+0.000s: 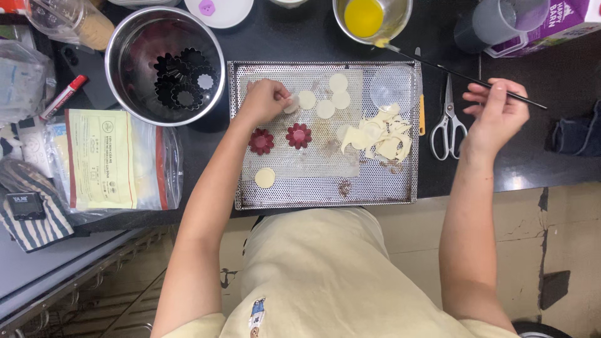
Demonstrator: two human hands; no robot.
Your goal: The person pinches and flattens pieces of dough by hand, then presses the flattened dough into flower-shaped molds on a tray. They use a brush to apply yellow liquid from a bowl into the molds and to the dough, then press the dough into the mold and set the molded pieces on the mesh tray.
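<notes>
My left hand (266,100) rests on the perforated metal tray (325,194) and pinches a pale dough round (292,104) at its fingertips. Several more dough rounds (325,100) lie just right of it, and one (265,178) lies alone near the tray's front. Two dark red fluted tart moulds (280,138) stand below the hand. A heap of dough scraps (379,134) lies on the tray's right side. My right hand (498,112) hovers over the black counter, holding a thin black brush handle (460,75) whose tip reaches into a bowl of yellow egg wash (369,19).
A steel bowl (164,62) of black fluted moulds stands left of the tray. Scissors (447,119) lie between tray and right hand. Plastic bags (113,163), a red marker (62,97) and a striped cloth (31,219) crowd the left. A grey cup (494,22) and carton (563,22) stand far right.
</notes>
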